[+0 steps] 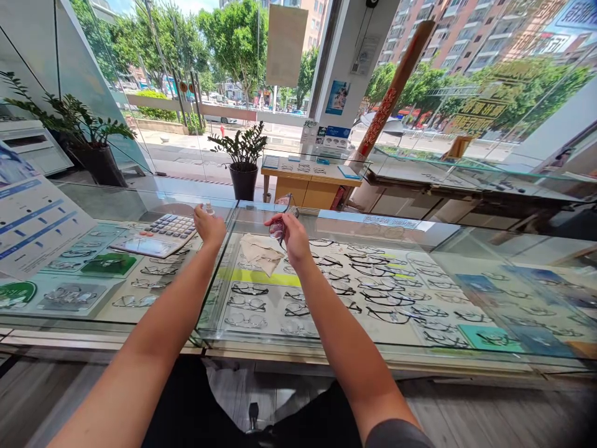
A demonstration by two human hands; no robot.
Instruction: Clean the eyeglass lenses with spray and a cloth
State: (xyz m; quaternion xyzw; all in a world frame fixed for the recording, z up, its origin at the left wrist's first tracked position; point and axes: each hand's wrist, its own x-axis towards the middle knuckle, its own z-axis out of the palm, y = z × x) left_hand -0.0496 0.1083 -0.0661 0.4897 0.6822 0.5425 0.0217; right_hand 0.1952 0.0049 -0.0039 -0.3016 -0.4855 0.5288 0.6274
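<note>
My right hand (295,236) is closed around a pair of eyeglasses (277,229), held up over the glass counter with one lens tipped toward me. My left hand (209,225) is closed at the far side of the counter on a small clear bottle (209,209), whose top shows beside the fingers; its lower part is hidden. Between the hands, a crumpled beige cloth (261,252) lies on the glass. A calculator (156,235) with a large display lies just left of my left hand.
Rows of eyeglass frames (382,280) fill the glass display counter (326,339) under its top. A printed board (37,218) stands at the left. Beyond the counter are a potted plant (244,177), a low wooden table (303,186) and tall windows.
</note>
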